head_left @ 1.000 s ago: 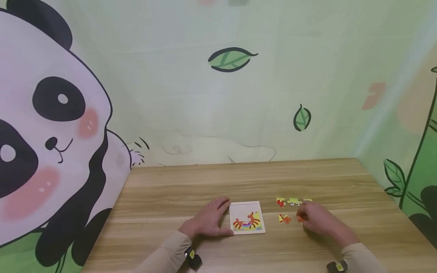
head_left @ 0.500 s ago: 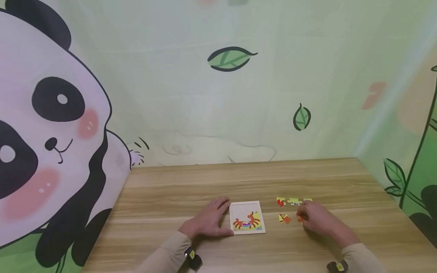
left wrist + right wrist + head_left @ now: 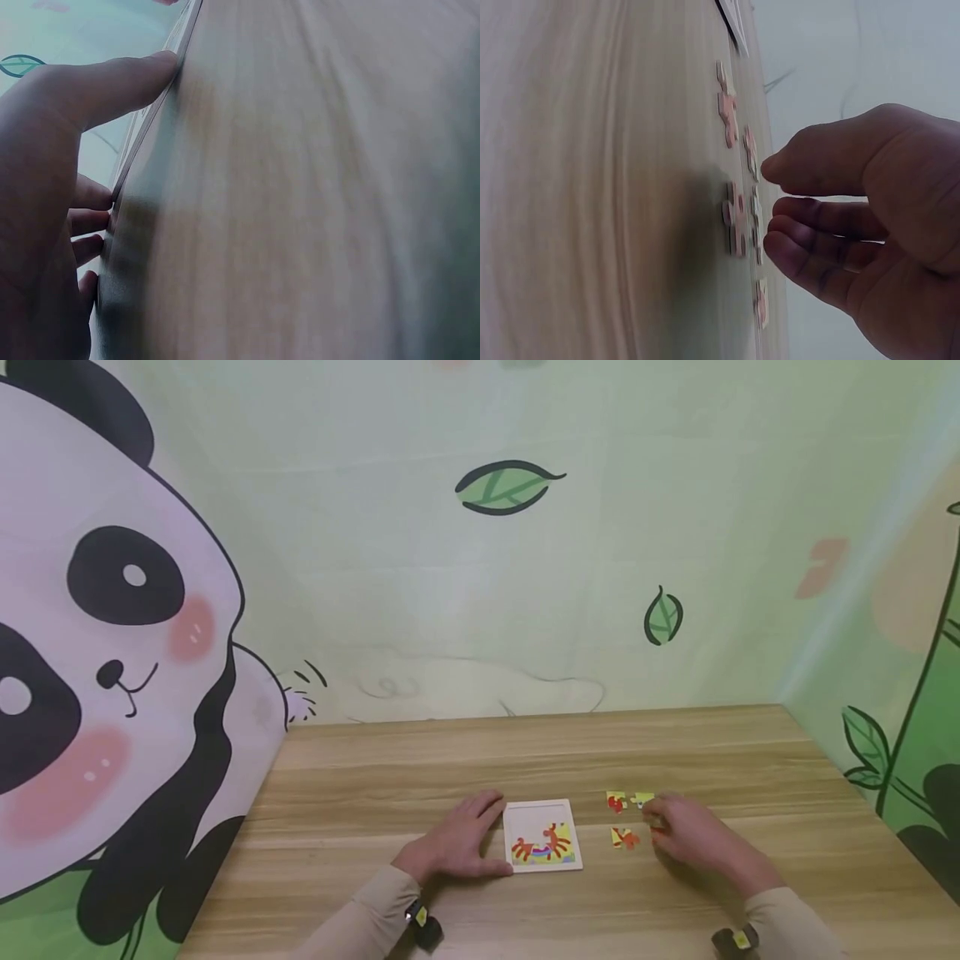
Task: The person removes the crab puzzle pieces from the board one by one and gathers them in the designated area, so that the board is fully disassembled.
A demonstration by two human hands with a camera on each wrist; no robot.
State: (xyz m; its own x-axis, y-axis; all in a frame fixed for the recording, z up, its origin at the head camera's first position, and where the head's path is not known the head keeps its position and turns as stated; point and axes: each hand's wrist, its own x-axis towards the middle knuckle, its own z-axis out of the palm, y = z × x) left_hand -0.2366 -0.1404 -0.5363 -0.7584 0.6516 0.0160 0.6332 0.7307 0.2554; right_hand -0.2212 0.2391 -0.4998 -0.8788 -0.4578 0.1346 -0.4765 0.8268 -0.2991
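Observation:
My left hand [image 3: 459, 841] lies at the left side of a white puzzle tray [image 3: 536, 814], thumb at its near corner and fingertips at its far corner. Assembled pieces with orange animal figures [image 3: 542, 845] fill the lower part of the tray and its right side. To the right lie loose jigsaw pieces: a red-and-yellow one [image 3: 616, 802], a yellow one [image 3: 642, 799] and an orange one [image 3: 624, 838]. My right hand [image 3: 701, 835] is over the right-hand pieces and partly covers them. In the right wrist view its thumb and fingers are apart, holding nothing, close to a jigsaw piece [image 3: 757, 225].
The wooden table [image 3: 390, 760] reaches back to a pale green backdrop [image 3: 420, 568] printed with a panda and leaves. Another loose piece [image 3: 762, 304] lies past the right hand's fingertips in the right wrist view. Both wrists wear small dark cameras.
My right hand has shifted slightly left and away from me, from the lower right piece towards the upper middle one. The left hand and the tray keep their places.

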